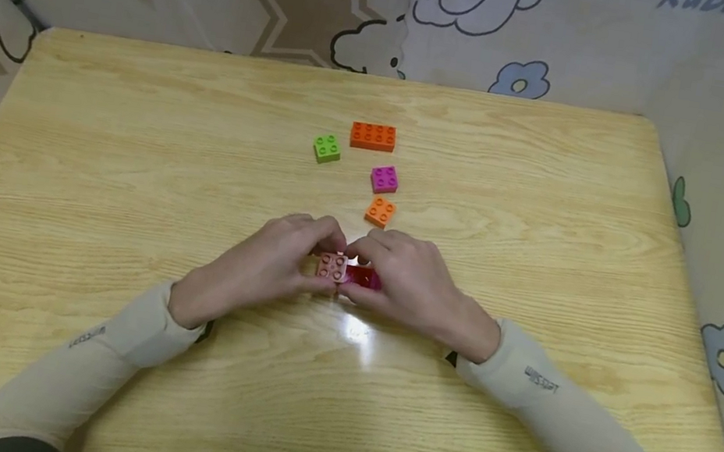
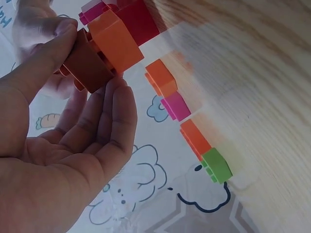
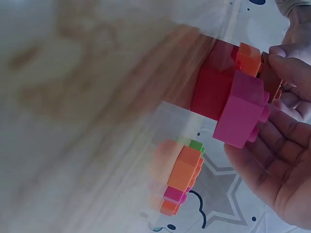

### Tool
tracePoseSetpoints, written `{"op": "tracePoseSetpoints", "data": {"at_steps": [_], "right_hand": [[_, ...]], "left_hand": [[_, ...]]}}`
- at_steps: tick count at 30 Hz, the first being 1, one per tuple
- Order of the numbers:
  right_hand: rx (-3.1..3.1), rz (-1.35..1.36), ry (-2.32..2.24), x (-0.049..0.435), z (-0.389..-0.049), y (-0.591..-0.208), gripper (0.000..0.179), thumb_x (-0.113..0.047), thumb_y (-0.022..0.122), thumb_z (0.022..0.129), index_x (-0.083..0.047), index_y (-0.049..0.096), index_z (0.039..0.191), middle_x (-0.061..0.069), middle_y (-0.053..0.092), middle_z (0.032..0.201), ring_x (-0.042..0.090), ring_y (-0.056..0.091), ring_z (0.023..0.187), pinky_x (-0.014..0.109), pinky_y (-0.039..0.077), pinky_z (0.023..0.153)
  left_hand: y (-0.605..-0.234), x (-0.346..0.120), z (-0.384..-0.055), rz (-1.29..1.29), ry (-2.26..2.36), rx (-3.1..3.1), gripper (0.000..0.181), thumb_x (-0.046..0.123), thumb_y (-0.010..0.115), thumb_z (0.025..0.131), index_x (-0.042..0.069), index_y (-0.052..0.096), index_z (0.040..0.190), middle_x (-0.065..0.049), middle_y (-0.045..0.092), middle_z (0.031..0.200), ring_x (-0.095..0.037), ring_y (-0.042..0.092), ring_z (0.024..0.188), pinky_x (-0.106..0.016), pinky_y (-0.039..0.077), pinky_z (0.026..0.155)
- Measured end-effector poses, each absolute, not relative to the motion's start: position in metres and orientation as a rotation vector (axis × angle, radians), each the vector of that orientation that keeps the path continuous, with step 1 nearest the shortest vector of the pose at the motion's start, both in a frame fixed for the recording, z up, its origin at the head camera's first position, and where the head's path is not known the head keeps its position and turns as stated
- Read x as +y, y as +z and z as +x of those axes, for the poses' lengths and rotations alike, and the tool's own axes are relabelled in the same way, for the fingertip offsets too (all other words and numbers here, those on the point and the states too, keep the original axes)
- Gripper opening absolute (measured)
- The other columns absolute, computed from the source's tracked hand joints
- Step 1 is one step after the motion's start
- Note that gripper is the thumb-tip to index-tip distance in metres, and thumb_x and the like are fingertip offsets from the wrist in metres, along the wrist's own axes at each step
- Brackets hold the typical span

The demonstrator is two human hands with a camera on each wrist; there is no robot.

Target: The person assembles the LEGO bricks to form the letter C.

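My left hand [image 1: 269, 251] pinches a brown brick [image 2: 87, 65] between thumb and fingertips. The brown brick sits on an orange brick [image 2: 116, 43], which joins a red brick [image 3: 211, 87] underneath. A pink brick [image 3: 240, 109] also sits on the red one, beside the orange brick. My right hand [image 1: 414, 278] holds the pink brick, its fingertips along one side and the thumb reaching over toward the brown brick. In the head view the two hands meet around this small stack, and the right fingers hide most of the pink brick.
Beyond the hands lie a small orange brick [image 1: 380, 211], a magenta brick [image 1: 384, 179], a green brick [image 1: 327, 149] and a longer red-orange brick [image 1: 373, 137]. They rest studs up on the wooden table [image 1: 133, 142]. A patterned wall covering [image 1: 610, 52] borders the table's far edge.
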State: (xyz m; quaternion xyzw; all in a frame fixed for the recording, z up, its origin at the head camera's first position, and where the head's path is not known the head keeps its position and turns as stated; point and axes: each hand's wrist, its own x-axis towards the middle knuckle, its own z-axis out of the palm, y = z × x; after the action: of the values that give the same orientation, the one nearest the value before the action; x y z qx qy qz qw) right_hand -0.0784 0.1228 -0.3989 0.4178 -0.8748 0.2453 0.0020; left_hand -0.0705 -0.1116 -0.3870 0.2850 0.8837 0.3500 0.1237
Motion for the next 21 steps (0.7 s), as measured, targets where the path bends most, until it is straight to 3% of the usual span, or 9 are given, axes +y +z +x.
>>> {"op": "tracePoseSetpoints", "data": {"at_steps": [5, 10, 21], "right_hand": [[-2.717, 1.319, 0.781, 0.121, -0.080, -0.402, 0.035, -0.029, 0.089, 0.090, -0.003, 0.077, 0.111, 0.006, 0.076, 0.099, 0.019, 0.066, 0.080, 0.032, 0.054, 0.062], [-2.714, 1.331, 0.793, 0.120, -0.081, -0.402, 0.028, -0.026, 0.088, 0.090, -0.006, 0.077, 0.107, 0.003, 0.074, 0.096, 0.018, 0.064, 0.078, 0.033, 0.054, 0.062], [-2.671, 1.369, 0.711, 0.118, -0.079, -0.404, 0.035, -0.028, 0.089, 0.090, -0.002, 0.074, 0.109, 0.006, 0.070, 0.094, 0.018, 0.061, 0.077, 0.032, 0.052, 0.060]], "left_hand": [[-0.388, -0.113, -0.070, 0.808, 1.020, 2.587, 0.053, 0.020, 0.098, 0.083, 0.001, 0.069, 0.123, -0.010, 0.076, 0.118, -0.027, 0.070, 0.111, -0.046, 0.054, 0.103], [-0.394, -0.121, -0.068, 0.868, 1.003, 2.647, 0.044, 0.024, 0.097, 0.085, 0.001, 0.078, 0.117, -0.009, 0.078, 0.112, -0.028, 0.071, 0.108, -0.048, 0.054, 0.103], [-0.399, -0.120, -0.067, 0.971, 1.046, 2.697, 0.038, 0.015, 0.098, 0.082, -0.002, 0.078, 0.110, -0.011, 0.077, 0.105, -0.031, 0.070, 0.104, -0.047, 0.055, 0.100]]}}
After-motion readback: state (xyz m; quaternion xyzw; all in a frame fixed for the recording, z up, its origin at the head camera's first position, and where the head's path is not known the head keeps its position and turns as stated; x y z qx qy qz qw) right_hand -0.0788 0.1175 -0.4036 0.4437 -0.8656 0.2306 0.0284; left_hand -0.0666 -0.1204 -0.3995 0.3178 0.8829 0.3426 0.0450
